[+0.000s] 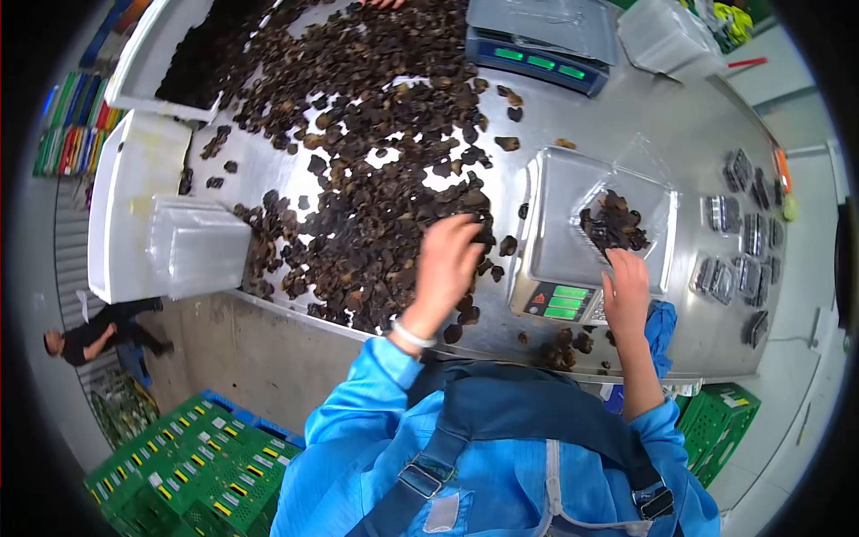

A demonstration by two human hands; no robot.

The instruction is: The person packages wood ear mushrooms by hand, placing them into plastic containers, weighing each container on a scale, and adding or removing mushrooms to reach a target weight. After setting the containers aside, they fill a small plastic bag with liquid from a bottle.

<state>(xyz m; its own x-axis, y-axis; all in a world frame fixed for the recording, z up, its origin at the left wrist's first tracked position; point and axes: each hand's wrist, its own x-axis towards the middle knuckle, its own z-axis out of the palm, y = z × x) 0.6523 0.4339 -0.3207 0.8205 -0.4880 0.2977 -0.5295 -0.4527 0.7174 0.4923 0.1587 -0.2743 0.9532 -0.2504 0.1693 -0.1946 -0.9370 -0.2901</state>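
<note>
Left hand: your left hand (452,255) sits on the near edge of the dried mushroom pile (367,161), fingers curled together; blur hides whether they grip anything.
Right hand: your right hand (626,282) reaches onto the scale (582,242), fingertips together, touching the mushrooms in the clear tray (622,219).
Tray: it lies tilted on the scale's platform, partly filled.
Table edge: the scale's display nearly meets the near rim of the table (680,125); loose pieces lie there.
Open room: bare steel shows between the scale and the packed trays (747,242) at your right.
Far side: a second scale (541,40) stands beyond the pile.
</note>
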